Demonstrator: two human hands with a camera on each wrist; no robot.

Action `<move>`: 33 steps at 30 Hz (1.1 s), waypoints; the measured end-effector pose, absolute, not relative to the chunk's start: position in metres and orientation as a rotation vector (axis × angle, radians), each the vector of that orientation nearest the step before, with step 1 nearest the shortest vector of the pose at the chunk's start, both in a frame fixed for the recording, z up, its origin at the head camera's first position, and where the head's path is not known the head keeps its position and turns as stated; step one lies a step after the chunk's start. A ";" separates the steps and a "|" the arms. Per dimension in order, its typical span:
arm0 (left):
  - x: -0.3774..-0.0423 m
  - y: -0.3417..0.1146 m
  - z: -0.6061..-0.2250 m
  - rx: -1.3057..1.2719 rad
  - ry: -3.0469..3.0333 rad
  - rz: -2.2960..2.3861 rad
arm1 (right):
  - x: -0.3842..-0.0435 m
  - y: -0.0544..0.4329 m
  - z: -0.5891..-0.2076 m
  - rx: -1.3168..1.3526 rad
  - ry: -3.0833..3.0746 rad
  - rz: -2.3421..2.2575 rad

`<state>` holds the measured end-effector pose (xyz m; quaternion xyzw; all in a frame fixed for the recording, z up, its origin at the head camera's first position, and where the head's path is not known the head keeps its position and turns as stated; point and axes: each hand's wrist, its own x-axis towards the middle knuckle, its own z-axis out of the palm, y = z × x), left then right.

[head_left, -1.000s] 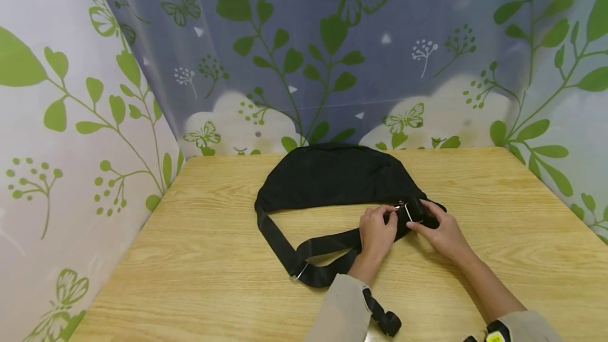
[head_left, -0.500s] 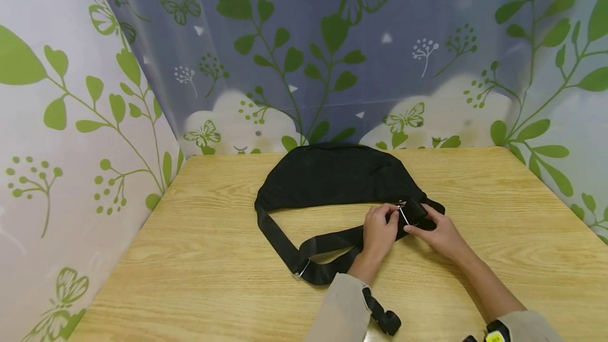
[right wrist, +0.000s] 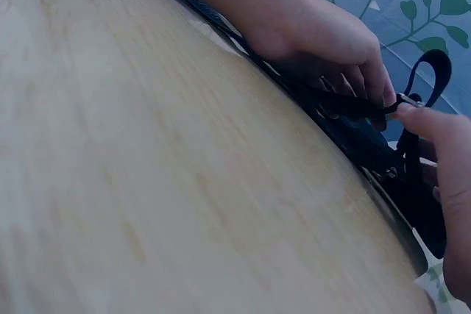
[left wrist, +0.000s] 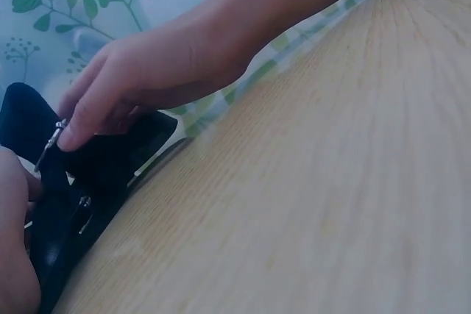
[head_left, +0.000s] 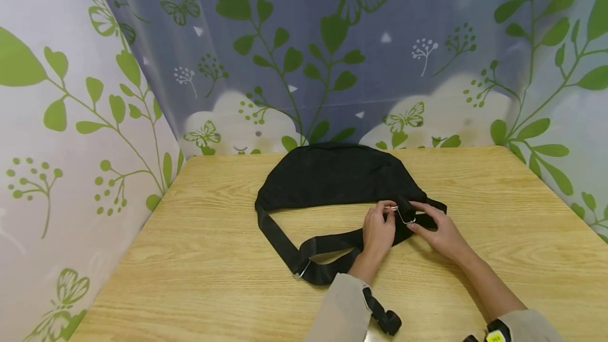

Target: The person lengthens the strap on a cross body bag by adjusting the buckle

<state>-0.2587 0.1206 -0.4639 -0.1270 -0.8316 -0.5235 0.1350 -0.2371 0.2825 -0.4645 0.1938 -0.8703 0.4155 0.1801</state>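
A black waist bag (head_left: 337,176) lies flat at the back of the table, its strap spread toward the front. By the bag's right end, my left hand (head_left: 379,230) pinches the strap beside a metal slider buckle (head_left: 402,217). My right hand (head_left: 442,232) holds the buckle's other side between thumb and fingers. A small loop of strap (right wrist: 439,71) stands up through the buckle in the right wrist view. The left wrist view has the right thumb pressed on the metal frame (left wrist: 50,145). Fingers partly hide the webbing between the hands.
A second metal slider (head_left: 303,269) sits on the strap at the left front. The wood-grain table (head_left: 199,257) meets a leaf-printed curtain (head_left: 266,67) at its back edge. A black wrist band (head_left: 381,311) hangs from the left sleeve.
The metal buckle has turned between the hands and its lower end now points more to the right. The strap loop in it has shifted left and looks narrower. The bag stays put.
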 end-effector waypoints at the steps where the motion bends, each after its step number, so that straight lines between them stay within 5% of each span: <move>1: -0.259 0.121 -0.464 -0.361 -2.426 -1.530 | -0.238 0.283 -0.465 0.577 -2.436 1.156; 15: -0.256 0.123 -0.463 -0.545 -2.624 -1.461 | -0.248 0.290 -0.470 0.756 -2.348 0.825; 33: -0.256 0.123 -0.465 -0.591 -2.495 -1.397 | -0.245 0.287 -0.468 0.627 -2.349 0.928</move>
